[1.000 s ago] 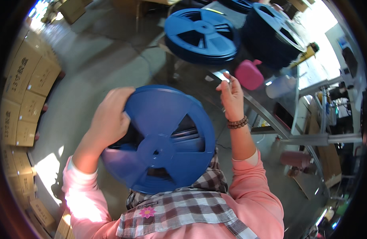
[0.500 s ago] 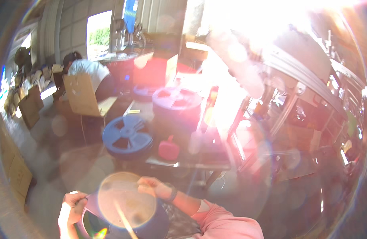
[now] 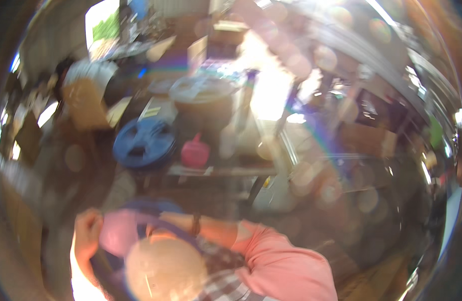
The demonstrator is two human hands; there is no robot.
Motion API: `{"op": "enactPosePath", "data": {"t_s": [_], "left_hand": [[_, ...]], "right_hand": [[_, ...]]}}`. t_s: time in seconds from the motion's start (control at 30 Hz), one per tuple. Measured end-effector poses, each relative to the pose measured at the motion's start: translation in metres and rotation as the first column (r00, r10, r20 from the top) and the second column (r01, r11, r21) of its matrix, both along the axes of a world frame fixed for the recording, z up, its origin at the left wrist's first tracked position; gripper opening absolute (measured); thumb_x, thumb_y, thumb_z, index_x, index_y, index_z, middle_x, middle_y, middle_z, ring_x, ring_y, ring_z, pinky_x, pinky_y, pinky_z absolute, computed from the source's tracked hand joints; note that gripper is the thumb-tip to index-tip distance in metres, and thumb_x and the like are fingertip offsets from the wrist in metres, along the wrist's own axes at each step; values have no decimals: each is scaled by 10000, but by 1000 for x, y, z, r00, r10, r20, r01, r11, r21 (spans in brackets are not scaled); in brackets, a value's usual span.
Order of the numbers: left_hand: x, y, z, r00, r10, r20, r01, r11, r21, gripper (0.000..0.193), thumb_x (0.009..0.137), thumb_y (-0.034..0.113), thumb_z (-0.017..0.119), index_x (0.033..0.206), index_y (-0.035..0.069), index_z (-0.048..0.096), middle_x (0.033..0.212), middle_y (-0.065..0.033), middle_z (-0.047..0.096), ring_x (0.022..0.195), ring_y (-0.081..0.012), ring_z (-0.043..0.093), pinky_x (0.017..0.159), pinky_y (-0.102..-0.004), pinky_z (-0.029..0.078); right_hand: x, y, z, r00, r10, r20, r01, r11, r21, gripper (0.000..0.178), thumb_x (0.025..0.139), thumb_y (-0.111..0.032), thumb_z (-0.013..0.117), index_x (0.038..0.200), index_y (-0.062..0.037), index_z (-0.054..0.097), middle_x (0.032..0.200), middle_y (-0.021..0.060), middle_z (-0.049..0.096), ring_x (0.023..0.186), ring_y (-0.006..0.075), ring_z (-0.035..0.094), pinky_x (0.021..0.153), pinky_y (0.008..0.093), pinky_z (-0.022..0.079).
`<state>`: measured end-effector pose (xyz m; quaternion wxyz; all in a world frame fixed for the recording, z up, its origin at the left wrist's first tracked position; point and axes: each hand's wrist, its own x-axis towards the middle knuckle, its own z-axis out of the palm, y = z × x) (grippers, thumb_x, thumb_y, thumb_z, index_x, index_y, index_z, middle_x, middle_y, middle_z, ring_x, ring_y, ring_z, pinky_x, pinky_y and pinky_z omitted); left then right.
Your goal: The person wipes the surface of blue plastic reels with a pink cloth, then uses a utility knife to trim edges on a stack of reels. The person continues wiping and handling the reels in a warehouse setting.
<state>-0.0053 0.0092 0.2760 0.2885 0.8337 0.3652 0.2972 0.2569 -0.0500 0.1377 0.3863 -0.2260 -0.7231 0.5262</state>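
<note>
I hold a blue-purple reel (image 3: 183, 234) close to my body, blurred by motion. My left hand (image 3: 89, 227) is closed on its left edge, beside a part that looks pink. My right hand (image 3: 176, 222) reaches across to the upper right part of the rim; its fingers curl round the rim and are partly hidden. A round pale tan shape (image 3: 165, 268) covers the near side of the reel; I cannot tell whether it is a disc or glare. On the table ahead lies a blue spoked reel (image 3: 144, 143), with a pink rounded container (image 3: 195, 153) to its right.
Farther back on the table (image 3: 226, 170) stands a large stacked reel (image 3: 203, 90). A person (image 3: 90, 72) bends behind a cardboard sheet (image 3: 85, 103) at the far left. Metal frames and a brown box (image 3: 366, 140) stand to the right. Strong light blurs the back.
The view has shifted, so the table and reels sit higher and farther left. The held reel has turned, with its rim now up in front of my right hand. Glare has lessened.
</note>
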Motion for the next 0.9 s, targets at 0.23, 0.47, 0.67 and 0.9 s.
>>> {"op": "enactPosePath", "data": {"t_s": [0.23, 0.47, 0.67, 0.9], "left_hand": [[21, 25, 3, 991, -132, -13, 122, 949, -290, 179, 943, 171, 584, 858, 14, 582, 756, 35, 506, 737, -67, 444, 664, -235, 376], [-7, 27, -16, 976, -125, 178, 196, 859, -473, 246, 985, 260, 596, 934, 21, 625, 770, 45, 572, 718, -29, 488, 637, -208, 408], [1, 44, -24, 966, -145, 212, 234, 837, -494, 225, 973, 243, 616, 920, 24, 616, 777, 52, 549, 731, -27, 463, 658, -202, 384], [-4, 50, -39, 966, -137, 221, 228, 855, -466, 241, 967, 278, 624, 905, 45, 626, 767, 71, 548, 723, -19, 480, 652, -192, 401]], "right_hand": [[-10, 1, 26, 950, -180, -255, 125, 968, -216, 122, 949, -143, 610, 1026, -52, 640, 998, 64, 669, 927, 161, 623, 822, 308, 495], [-15, 16, 7, 949, 35, -314, -66, 994, -90, 227, 961, -230, 624, 1051, -23, 643, 1094, 60, 624, 1011, 144, 564, 900, 305, 448], [-17, 19, -2, 910, -370, -188, 371, 928, -36, 218, 957, -246, 631, 972, -30, 660, 911, 49, 654, 804, 142, 583, 743, 282, 481], [-36, 15, -22, 950, -222, -221, 271, 935, 227, 43, 920, -54, 624, 952, -40, 648, 936, 45, 635, 886, 155, 573, 799, 274, 432]]}}
